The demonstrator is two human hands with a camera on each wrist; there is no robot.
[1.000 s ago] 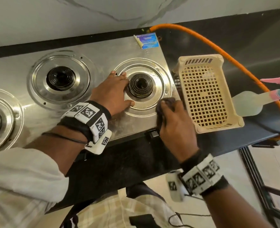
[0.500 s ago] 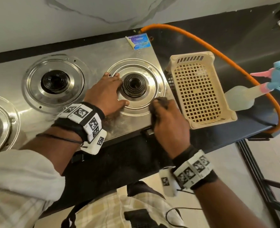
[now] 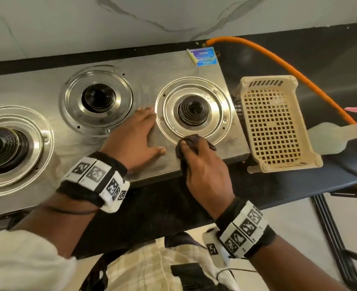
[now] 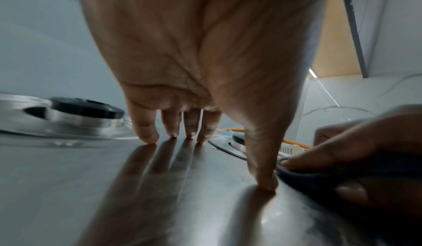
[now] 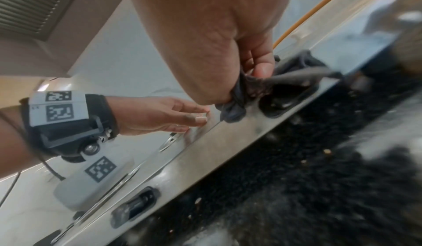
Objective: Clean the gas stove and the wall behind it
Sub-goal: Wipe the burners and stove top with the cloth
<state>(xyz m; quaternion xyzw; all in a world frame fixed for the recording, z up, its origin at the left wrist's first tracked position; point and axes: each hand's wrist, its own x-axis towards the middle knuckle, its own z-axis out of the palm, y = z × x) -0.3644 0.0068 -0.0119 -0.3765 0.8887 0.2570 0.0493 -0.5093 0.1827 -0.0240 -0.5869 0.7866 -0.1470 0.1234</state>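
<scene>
1. Dark cloth (image 3: 191, 144) bunched up in the right hand (image 3: 204, 171), fingers curled round it, pressed down on the near right part of the gas stove (image 3: 144, 64).
2. Sits right at the near edge of the shiny ring (image 3: 194, 111) round the right burner (image 3: 193, 111), touching that ring.
3. Left hand (image 3: 134, 139) just beside it, flat on the steel, fingers straight and close together, thumb stuck out toward the cloth, holding nothing.
4. Fingertips (image 4: 146, 138) touching the steel between two burner rings, seen from the left wrist view; thumb tip down very near the cloth.
5. Looks like holding the stove steady while the other hand rubs.
6. Long and wide stove, running left to right across the black counter (image 3: 299, 55); middle burner (image 3: 98, 98) and left burner (image 3: 2, 148) lie off to the left of both hands.
7. Right hand nearer to the right burner, which lies just ahead of it, away from the body.
8. Left hand nearer to the middle burner, so in the way of any wipe going left.
9. Cream basket (image 3: 273, 122) upside down just to the right of the stove, with a spray bottle (image 3: 328, 139) lying past it.
10. Orange hose (image 3: 278, 59) curving behind the basket from the back corner of the stove.
11. Farthest away, straight ahead of both hands: white marble wall (image 3: 173, 17), past the stove's back edge, probably not wiped yet.
</scene>
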